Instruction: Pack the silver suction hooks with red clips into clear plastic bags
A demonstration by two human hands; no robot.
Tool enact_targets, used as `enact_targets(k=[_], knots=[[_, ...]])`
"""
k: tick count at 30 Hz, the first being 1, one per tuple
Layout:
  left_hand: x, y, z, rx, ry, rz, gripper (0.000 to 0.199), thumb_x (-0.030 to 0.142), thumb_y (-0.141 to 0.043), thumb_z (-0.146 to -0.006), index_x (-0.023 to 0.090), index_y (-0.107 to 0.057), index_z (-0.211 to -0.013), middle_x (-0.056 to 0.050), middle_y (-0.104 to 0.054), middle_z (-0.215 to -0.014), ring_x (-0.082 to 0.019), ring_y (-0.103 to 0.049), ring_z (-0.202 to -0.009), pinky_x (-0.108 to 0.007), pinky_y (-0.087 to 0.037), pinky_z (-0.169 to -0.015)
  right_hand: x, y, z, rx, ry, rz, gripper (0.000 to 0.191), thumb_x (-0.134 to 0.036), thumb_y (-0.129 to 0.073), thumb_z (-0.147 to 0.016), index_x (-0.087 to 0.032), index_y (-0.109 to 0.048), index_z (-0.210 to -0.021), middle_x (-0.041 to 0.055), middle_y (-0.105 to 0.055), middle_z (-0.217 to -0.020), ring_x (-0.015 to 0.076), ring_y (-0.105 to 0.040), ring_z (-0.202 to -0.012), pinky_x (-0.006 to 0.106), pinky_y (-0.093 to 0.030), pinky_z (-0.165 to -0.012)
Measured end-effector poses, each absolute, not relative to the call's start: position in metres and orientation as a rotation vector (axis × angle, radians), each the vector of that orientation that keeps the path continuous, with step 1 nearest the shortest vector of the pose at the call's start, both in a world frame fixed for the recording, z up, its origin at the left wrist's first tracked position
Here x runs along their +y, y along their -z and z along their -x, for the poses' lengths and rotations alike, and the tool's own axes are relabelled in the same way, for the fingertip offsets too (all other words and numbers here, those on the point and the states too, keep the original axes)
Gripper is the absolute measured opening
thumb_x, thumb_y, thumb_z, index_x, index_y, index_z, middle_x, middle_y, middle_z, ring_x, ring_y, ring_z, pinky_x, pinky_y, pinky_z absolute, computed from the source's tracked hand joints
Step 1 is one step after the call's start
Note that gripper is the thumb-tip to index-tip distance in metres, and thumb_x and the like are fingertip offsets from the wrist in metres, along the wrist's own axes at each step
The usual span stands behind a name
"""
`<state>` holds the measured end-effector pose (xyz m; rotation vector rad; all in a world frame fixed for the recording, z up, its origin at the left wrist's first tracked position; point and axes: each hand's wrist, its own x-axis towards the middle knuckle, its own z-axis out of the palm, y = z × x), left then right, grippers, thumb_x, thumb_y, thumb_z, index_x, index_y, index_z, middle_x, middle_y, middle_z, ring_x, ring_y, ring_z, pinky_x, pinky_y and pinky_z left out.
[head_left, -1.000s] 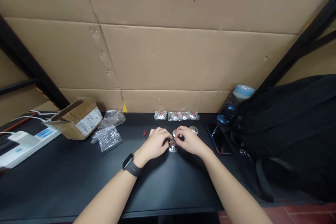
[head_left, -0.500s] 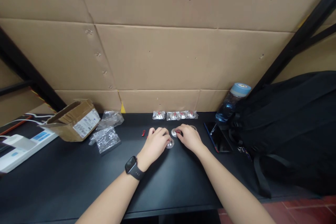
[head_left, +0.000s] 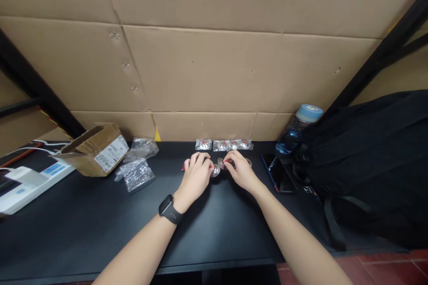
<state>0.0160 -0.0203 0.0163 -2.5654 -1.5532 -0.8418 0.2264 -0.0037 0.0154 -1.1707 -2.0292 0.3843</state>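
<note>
My left hand (head_left: 198, 173), with a black watch (head_left: 170, 209) on the wrist, pinches a small clear disc (head_left: 216, 170) at its right side. My right hand (head_left: 241, 170) has its thumb and finger closed on a second clear disc (head_left: 221, 163) with a red part. The two discs are close together above the black table. Another round rim (head_left: 248, 162) shows just behind my right hand. A small red piece (head_left: 183, 167) pokes out at the left of my left hand, mostly hidden by it.
Clear packets with red and silver items (head_left: 233, 144) line the cardboard wall (head_left: 200, 71). At left are an open carton (head_left: 96, 151), plastic bags (head_left: 138, 173) and a power strip (head_left: 36, 187). At right are a phone (head_left: 278, 173), a bottle (head_left: 297, 129) and a black backpack (head_left: 371, 156).
Both hands have lifted their discs and tilted them. My left hand has moved up a little and now covers most of the small red piece. The view has shifted slightly.
</note>
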Motion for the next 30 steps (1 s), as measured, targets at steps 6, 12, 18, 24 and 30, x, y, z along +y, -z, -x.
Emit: enact_targets(k=[6, 12, 18, 24, 30], knots=[[-0.016, -0.023, -0.015, -1.815, 1.196, 2.458, 0.019, 0.031, -0.050, -0.101, 0.025, -0.067, -0.096, -0.007, -0.059, -0.127, -0.028, -0.048, -0.120, -0.044, -0.040, -0.095, -0.013, -0.028, -0.220, -1.878, -0.441, 1.145, 0.014, -0.027, -0.052, -0.099, -0.022, -0.063, -0.092, 0.0072, -0.061, -0.103, 0.0207, -0.061, -0.094, 0.032, -0.052, -0.081], [-0.016, -0.026, -0.017, -1.789, 1.459, 2.584, 0.018, 0.034, -0.053, -0.100, 0.026, -0.069, -0.095, -0.005, -0.060, -0.120, -0.025, -0.053, -0.114, -0.042, -0.041, -0.101, -0.021, -0.030, -0.209, -1.765, -0.669, 1.053, 0.017, -0.037, -0.057, -0.096, -0.022, -0.064, -0.095, 0.0104, -0.061, -0.120, 0.0235, -0.061, -0.113, 0.033, -0.055, -0.087], [-0.015, -0.025, -0.017, -1.765, 1.450, 2.600, 0.014, 0.031, -0.058, -0.097, 0.026, -0.071, -0.094, -0.004, -0.062, -0.116, -0.024, -0.053, -0.113, -0.041, -0.042, -0.102, -0.023, -0.019, -0.200, -1.577, -1.036, 0.936, 0.018, -0.040, -0.061, -0.094, -0.022, -0.059, -0.095, 0.0090, -0.061, -0.133, 0.0209, -0.070, -0.105, 0.037, -0.058, -0.092], [-0.016, -0.026, -0.017, -1.776, 1.385, 2.573, 0.012, 0.031, -0.064, -0.095, 0.027, -0.075, -0.093, -0.004, -0.063, -0.115, -0.024, -0.052, -0.114, -0.041, -0.041, -0.101, -0.020, -0.013, -0.201, -1.371, -1.235, 0.923, 0.039, -0.044, -0.072, -0.087, -0.027, -0.061, -0.121, 0.0083, -0.065, -0.129, 0.0210, -0.074, -0.091, 0.038, -0.065, -0.075], [-0.016, -0.027, -0.016, -1.787, 1.270, 2.588, 0.011, 0.037, -0.070, -0.091, 0.030, -0.078, -0.088, -0.003, -0.063, -0.116, -0.026, -0.049, -0.117, -0.044, -0.039, -0.101, -0.017, -0.012, -0.202, -1.259, -1.357, 0.968, 0.042, -0.044, -0.076, -0.083, -0.024, -0.071, -0.118, 0.0087, -0.070, -0.124, 0.0218, -0.074, -0.090, 0.043, -0.066, -0.082]])
